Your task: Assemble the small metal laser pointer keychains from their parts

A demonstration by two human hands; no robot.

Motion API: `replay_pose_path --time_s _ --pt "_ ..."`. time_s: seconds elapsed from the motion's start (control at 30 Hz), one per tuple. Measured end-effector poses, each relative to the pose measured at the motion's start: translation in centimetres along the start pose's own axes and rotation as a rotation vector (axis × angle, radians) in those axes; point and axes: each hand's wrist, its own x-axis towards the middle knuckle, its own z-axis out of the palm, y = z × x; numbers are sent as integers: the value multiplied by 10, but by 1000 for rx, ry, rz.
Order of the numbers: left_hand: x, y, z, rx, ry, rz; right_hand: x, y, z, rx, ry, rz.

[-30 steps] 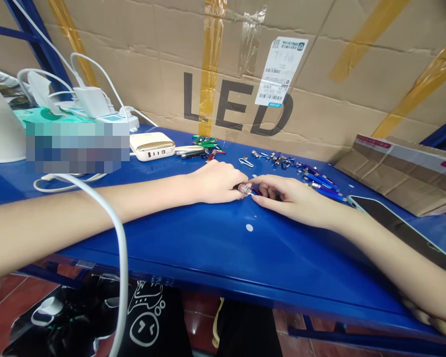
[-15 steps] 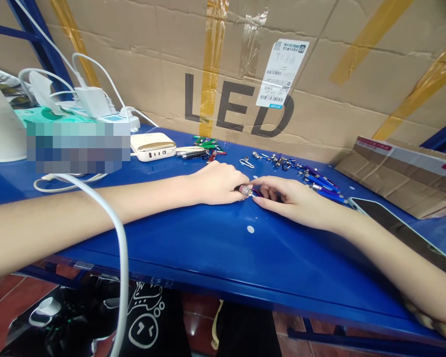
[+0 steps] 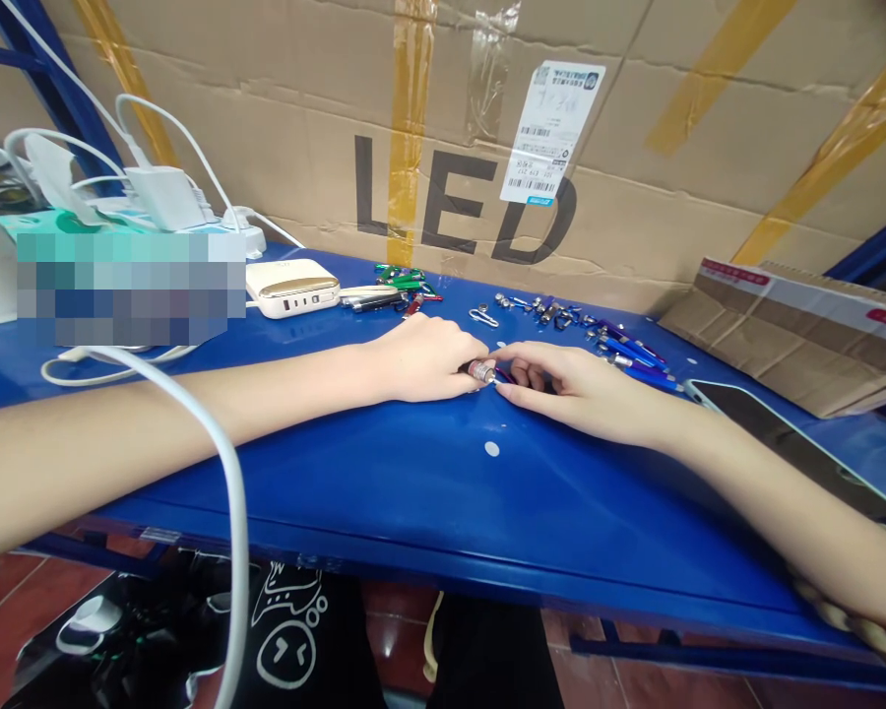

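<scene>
My left hand (image 3: 439, 359) is closed around a small cylinder with a ridged, silvery-red end (image 3: 481, 371). Most of its body is hidden in the fist. My right hand (image 3: 561, 384) meets that end from the right, its thumb and index finger pinched at the tip. Whatever lies between those fingertips is too small to make out. A bit of dark blue-purple shows beneath the right fingers. Beyond the hands, a silvery clip (image 3: 482, 316) lies on the blue table (image 3: 413, 483). Blue pen-like pieces (image 3: 635, 356) are heaped past my right hand.
Green and red pieces (image 3: 406, 281) lie beside a white power bank (image 3: 293, 288). Small metal parts (image 3: 546, 311) are scattered behind the hands. A phone (image 3: 790, 448) and a cardboard box (image 3: 797, 340) sit right. A white cable (image 3: 225, 463) crosses in front of my left forearm.
The view has shifted slightly, so everything sits a little further left and higher. Both hands keep nearly the same pose around the cylinder.
</scene>
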Motion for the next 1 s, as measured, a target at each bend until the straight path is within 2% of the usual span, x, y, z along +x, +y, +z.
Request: replay_pose_path --time_s 1.0 --pt "3 2 -4 -15 -21 -38 -3 6 2 -79 66 -60"
